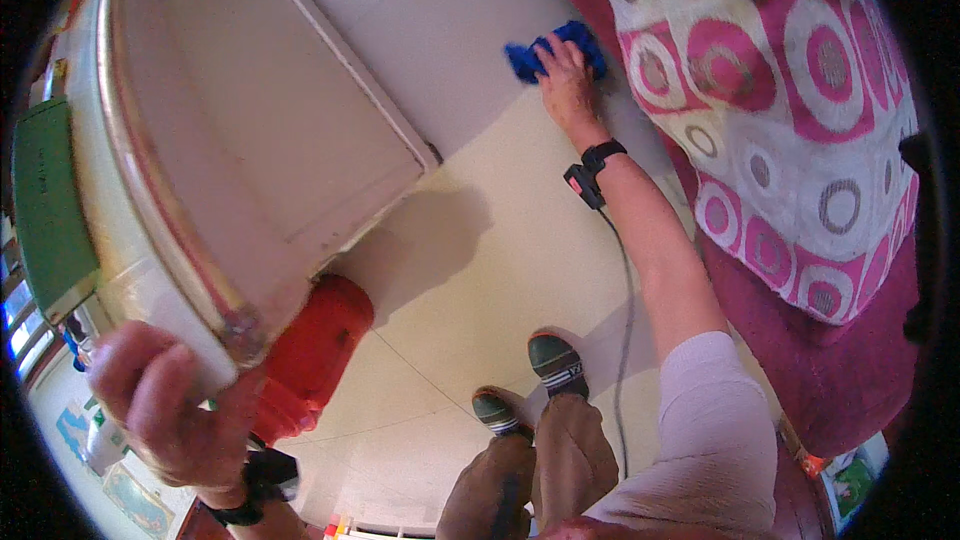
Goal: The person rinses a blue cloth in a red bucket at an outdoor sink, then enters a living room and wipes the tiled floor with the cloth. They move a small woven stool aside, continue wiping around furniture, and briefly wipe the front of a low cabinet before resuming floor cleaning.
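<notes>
My right hand [566, 82] is shut on a blue cloth [585, 45], low over the light floor tiles [480, 255] beside the patterned sofa cover. Part of the cloth sticks out left of the fingers, slightly blurred. A black wrist strap with a small device and a cable is on that arm. My left hand [176, 405] is raised at the lower left, fingers curled at the corner of a pale table or desk [172, 307]. The hand hides its own grip, so whether it holds the corner is unclear.
A red bin or bucket [319, 352] stands under the desk corner. A pink-and-white cover with circles [750, 90] hangs over maroon upholstery [825, 375] at the right. A green box [52, 210] lies on the desktop. The cable [624, 360] trails near my shoes [556, 364].
</notes>
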Demonstrator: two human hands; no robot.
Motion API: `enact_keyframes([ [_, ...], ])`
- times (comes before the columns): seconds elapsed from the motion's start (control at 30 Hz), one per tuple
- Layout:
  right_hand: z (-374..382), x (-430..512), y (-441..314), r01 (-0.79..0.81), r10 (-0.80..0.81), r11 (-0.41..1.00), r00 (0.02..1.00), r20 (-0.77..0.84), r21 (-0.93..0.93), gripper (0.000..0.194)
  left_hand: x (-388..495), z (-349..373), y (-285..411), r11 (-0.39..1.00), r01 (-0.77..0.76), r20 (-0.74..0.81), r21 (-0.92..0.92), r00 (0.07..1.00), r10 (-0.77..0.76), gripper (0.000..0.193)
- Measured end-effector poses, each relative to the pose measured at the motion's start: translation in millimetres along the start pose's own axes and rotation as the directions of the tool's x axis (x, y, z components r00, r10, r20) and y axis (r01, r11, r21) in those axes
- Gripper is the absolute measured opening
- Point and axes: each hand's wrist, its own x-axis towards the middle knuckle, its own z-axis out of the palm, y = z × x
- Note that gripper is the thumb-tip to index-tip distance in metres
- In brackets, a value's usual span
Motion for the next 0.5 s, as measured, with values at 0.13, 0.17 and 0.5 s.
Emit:
enact_keyframes([
  [0.13, 20.7, 57.3, -37.8, -0.058, 0.057, 0.993, 0.998, 0.007, 0.107, 0.044, 2.6, -5.1, -0.2, 0.999, -0.02, 0.05, -0.039, 0.999, 0.022, 0.053],
  [0.17, 29.4, 75.9, -45.9, -0.151, 0.149, 0.983, 0.988, 0.03, 0.101, 0.046, 3.4, -4.3, 0.2, 0.999, -0.017, 0.051, -0.047, 0.998, 0.02, 0.054],
  [0.5, 69.8, 34.4, -146.1, 0.308, -0.416, 0.874, 0.873, 0.253, 0.375, 0.05, 8.9, 4.8, 2.3, 0.992, -0.037, -0.035, -0.124, 0.999, 0.033, 0.049],
])
